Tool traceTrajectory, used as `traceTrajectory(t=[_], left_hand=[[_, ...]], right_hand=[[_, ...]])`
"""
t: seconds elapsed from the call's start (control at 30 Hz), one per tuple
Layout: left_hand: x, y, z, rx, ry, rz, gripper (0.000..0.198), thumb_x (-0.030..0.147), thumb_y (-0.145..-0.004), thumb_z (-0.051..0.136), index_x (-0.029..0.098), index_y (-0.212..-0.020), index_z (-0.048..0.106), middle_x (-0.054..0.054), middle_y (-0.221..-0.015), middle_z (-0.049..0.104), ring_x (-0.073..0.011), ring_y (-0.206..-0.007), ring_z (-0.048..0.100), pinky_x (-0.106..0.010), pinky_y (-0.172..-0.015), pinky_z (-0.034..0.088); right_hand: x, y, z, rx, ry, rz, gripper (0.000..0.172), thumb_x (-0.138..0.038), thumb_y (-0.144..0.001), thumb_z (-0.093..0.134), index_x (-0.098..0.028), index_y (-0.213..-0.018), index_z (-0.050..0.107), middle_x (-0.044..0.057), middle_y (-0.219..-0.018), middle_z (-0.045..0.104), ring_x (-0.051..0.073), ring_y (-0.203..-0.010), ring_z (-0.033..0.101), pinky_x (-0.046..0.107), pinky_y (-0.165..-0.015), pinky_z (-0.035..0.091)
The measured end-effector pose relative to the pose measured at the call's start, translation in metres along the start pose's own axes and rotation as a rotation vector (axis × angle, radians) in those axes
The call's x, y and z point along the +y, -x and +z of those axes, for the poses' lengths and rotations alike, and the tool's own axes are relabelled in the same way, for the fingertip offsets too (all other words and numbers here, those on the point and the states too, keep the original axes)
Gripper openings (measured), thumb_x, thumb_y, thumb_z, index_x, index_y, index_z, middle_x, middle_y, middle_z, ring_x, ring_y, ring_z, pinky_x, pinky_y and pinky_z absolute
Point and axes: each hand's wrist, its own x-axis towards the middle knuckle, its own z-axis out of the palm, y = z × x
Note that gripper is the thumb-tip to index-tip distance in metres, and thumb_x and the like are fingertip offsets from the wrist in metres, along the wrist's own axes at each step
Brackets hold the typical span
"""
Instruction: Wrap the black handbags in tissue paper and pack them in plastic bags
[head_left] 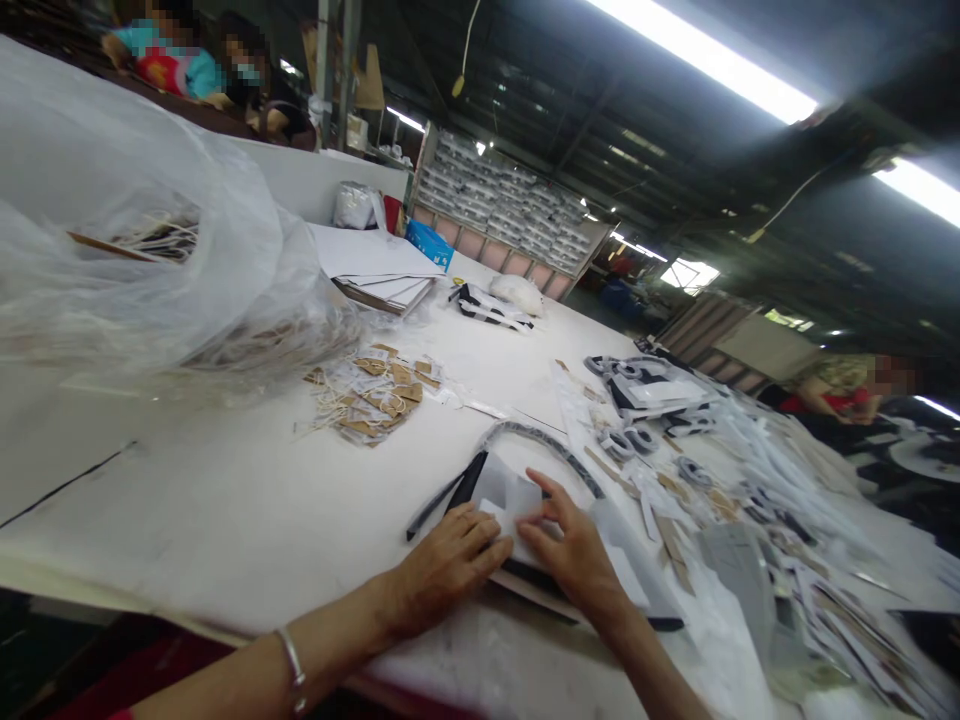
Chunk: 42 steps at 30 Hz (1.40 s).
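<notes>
A black bag-like piece (469, 482) with a grey curved strap (551, 440) lies on the table in front of me, partly covered by a translucent sheet (510, 480). Across the sheet's near part my left hand (454, 555) rests flat, fingers together and stretched out. My right hand (566, 545) is at the sheet's right side, index finger extended and the fingers apart. A small white paper (491, 510) shows between the hands. Another translucent flap (630, 560) spreads to the right, beneath my right wrist. The hands hide part of the piece.
Tags with strings (382, 395) lie in a pile beyond my left hand, beside a large clear plastic bag (247, 270). White sheets (382, 265) are stacked farther back near a blue box (429, 245). Wrapped straps (652, 385) and scraps clutter the right side. Other people work at neighbouring tables.
</notes>
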Motion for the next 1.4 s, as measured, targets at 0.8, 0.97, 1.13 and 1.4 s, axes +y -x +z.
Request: traceTrajectory(t=[0.8,0.97,1.13,1.4], left_hand=[[-0.002,0.002,-0.002,0.014,0.040,0.024,0.033,0.017,-0.097,0.044,0.018,-0.130,0.051,-0.007,-0.107,0.057,-0.0188,-0.102,0.053,-0.035,-0.094,0.046],[-0.002,0.002,-0.003,0.009,0.026,0.029,0.034,0.018,-0.097,0.045,0.023,-0.130,0.053,-0.006,-0.107,0.057,-0.0189,-0.103,0.053,-0.035,-0.094,0.046],[-0.002,0.002,-0.001,-0.037,0.004,-0.009,0.032,0.020,-0.097,0.045,0.025,-0.126,0.057,-0.006,-0.107,0.058,-0.0188,-0.101,0.053,-0.034,-0.092,0.046],[-0.004,0.004,0.004,-0.068,-0.009,-0.021,0.029,0.019,-0.097,0.044,0.024,-0.122,0.060,-0.006,-0.107,0.059,-0.0189,-0.100,0.054,-0.032,-0.088,0.046]], right_hand=[[0.053,0.146,0.036,-0.065,0.709,-0.698,0.054,-0.003,-0.089,0.039,-0.021,-0.139,0.049,0.007,-0.143,0.052,0.024,-0.140,0.036,0.051,-0.115,0.032],[0.041,0.130,0.050,-0.040,0.436,-0.760,0.039,-0.010,-0.092,0.045,-0.019,-0.129,0.056,0.009,-0.124,0.067,0.024,-0.128,0.052,0.050,-0.111,0.040],[0.023,0.137,0.061,0.058,0.199,-0.639,0.038,-0.010,-0.087,0.050,-0.021,-0.122,0.057,0.008,-0.108,0.073,0.020,-0.104,0.069,0.039,-0.101,0.052],[0.011,0.155,0.069,0.111,0.182,-0.606,0.038,-0.006,-0.081,0.054,-0.019,-0.116,0.061,0.009,-0.104,0.074,0.021,-0.100,0.070,0.033,-0.094,0.056]])
